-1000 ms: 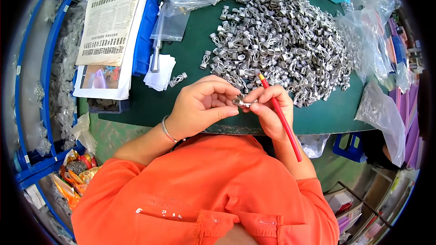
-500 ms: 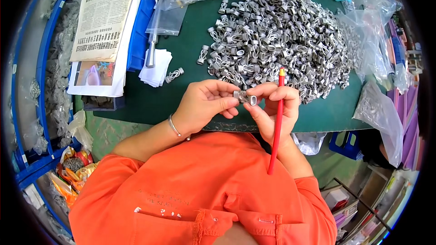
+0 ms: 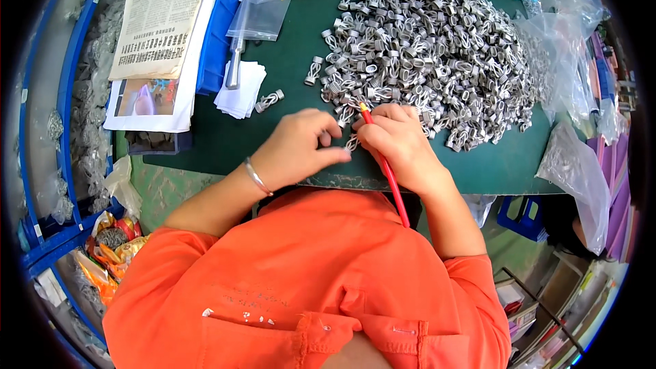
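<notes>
Just below metal-fittings pile (image 3: 427, 55): R hand (image 3: 403, 147) grips red pencil (image 3: 391, 181); L hand (image 3: 290, 147), thumb & fingers parted. Poss. risk: pencil tip, v. close to pile, could scatter it.

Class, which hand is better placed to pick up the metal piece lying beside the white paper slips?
Probably the left hand: it is nearer that metal piece, and its thumb and fingers look apart. The right hand is farther off and holds a pencil-like red stick.

The right hand (image 3: 402, 147) has turned palm down.
</notes>
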The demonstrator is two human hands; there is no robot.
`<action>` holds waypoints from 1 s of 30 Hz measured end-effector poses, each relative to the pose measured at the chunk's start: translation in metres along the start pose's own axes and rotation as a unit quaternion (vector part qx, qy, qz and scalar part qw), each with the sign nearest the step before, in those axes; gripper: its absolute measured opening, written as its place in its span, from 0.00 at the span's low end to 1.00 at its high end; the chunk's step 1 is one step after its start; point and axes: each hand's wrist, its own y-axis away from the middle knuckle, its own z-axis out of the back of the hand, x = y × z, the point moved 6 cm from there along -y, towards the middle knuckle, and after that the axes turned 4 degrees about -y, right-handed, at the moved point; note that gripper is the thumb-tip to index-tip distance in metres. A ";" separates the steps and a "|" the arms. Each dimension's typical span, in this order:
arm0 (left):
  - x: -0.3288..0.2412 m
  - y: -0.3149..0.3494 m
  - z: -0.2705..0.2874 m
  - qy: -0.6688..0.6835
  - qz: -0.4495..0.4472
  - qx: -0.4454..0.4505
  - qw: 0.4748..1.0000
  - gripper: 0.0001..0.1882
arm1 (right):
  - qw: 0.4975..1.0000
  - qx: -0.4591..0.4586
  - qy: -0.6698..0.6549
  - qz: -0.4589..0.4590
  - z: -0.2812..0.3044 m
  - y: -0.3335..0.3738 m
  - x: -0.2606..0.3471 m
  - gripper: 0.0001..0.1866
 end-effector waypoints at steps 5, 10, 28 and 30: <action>-0.003 0.003 -0.016 -0.038 -0.051 -0.041 0.997 0.13 | 0.997 -0.071 -0.044 -0.002 0.005 0.004 -0.005 0.08; 0.000 0.001 -0.016 0.134 0.015 -0.001 0.991 0.10 | 0.980 -0.167 -0.108 0.020 0.020 0.007 -0.005 0.17; -0.032 -0.002 0.003 0.178 -0.123 -0.083 0.973 0.12 | 0.820 -0.255 -0.496 -0.126 0.002 0.032 -0.024 0.18; -0.022 -0.001 0.003 0.170 -0.123 -0.128 0.969 0.11 | 0.843 -0.276 -0.450 -0.100 0.010 0.030 -0.017 0.19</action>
